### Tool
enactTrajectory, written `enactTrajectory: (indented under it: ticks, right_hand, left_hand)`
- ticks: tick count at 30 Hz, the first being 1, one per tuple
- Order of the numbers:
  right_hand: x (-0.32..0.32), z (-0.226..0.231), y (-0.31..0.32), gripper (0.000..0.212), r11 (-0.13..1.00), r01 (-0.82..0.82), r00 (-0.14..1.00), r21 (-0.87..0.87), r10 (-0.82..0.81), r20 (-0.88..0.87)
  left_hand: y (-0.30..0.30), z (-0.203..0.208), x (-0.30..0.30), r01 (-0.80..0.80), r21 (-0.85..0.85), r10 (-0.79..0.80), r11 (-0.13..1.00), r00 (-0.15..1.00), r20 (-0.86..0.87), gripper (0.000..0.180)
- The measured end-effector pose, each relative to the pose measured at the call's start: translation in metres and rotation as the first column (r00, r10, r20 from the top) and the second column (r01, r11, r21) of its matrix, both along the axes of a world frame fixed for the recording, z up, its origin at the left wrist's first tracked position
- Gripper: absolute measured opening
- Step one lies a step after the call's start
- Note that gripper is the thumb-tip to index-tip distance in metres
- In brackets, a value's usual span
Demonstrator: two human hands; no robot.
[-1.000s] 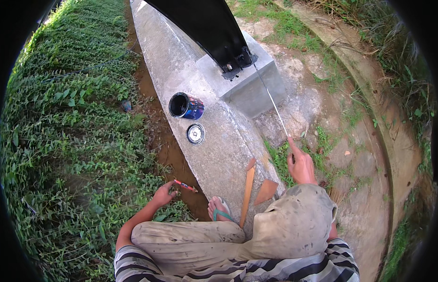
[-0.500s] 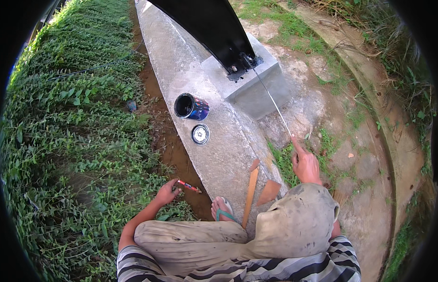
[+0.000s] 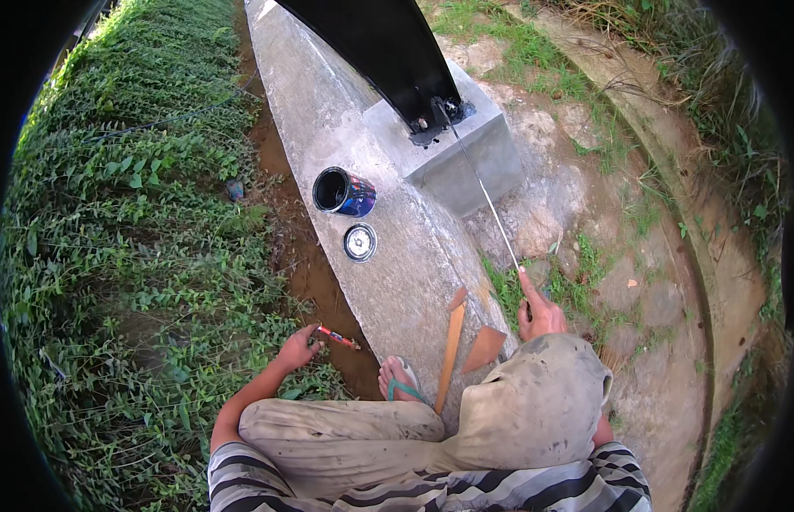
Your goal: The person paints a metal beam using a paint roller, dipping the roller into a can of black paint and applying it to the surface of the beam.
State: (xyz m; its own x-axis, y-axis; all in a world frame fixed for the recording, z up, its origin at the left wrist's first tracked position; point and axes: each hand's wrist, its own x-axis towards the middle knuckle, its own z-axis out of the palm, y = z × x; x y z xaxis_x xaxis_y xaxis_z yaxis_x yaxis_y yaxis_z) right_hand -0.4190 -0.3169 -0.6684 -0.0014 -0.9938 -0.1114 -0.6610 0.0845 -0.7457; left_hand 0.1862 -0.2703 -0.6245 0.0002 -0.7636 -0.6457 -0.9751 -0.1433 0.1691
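Observation:
My right hand (image 3: pixel 544 314) is closed around the near end of a long thin metal rod (image 3: pixel 484 186), its index finger stretched along it. The rod's black-coated head touches the foot of a glossy black metal beam (image 3: pixel 380 51), which stands on a grey concrete block (image 3: pixel 469 171). To the left, my left hand (image 3: pixel 300 347) grips a slim red stick-like tool (image 3: pixel 337 336) by one end; its exact kind is unclear. An open paint can (image 3: pixel 359 196) with a dark inside stands on the concrete strip, and its round lid (image 3: pixel 359 242) lies beside it.
Near my sandalled foot (image 3: pixel 399 381) lie a flat wooden strip (image 3: pixel 451 358) and a reddish-brown broken piece (image 3: pixel 484 349). Dense green creepers (image 3: pixel 141 256) cover the left side beyond a narrow soil channel (image 3: pixel 320 282). A curved concrete edge (image 3: pixel 678 205) runs along the right.
My right hand has drawn slightly nearer to me with the rod, and the rod's head has shifted a little left at the beam's foot. My left hand keeps its hold, barely moving.

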Motion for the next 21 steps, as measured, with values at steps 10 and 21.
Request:
enactTrajectory:
  ticks: [10, 21]
  right_hand:
    - [0.016, -0.011, -0.069, 0.077, 0.979, -0.195, 0.979, 0.058, 0.197, -0.049]
    - [0.009, -0.030, -0.068, 0.076, 0.979, -0.205, 0.977, -0.004, 0.204, -0.068]
  left_hand:
    - [-0.006, -0.003, -0.001, 0.022, 0.012, -0.022, 1.000, 1.000, -0.002, 0.069]
    - [0.001, -0.002, 0.002, 0.015, 0.054, -0.014, 0.998, 1.000, -0.014, 0.066]
